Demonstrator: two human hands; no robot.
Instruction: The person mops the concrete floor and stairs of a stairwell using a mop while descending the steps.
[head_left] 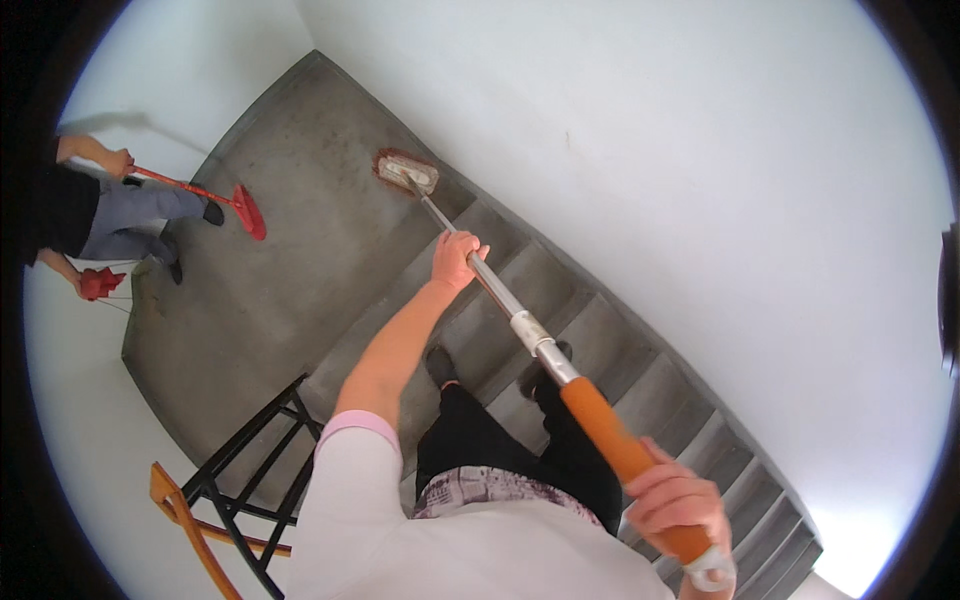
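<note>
With both hands I hold a long flat mop, its metal pole running from lower right to upper left. My left hand is closed round the metal pole, partway toward the head. My right hand is wrapped round the orange foam grip close to its end. The mop head, a pale plate with a reddish-brown fringe, rests on the grey floor beside the wall, at the landing's edge by the top of the visible steps.
Grey stairs run down the picture along the white wall. On the landing at left, another person holds a red broom and a red object. A black railing with a wooden handrail stands at lower left.
</note>
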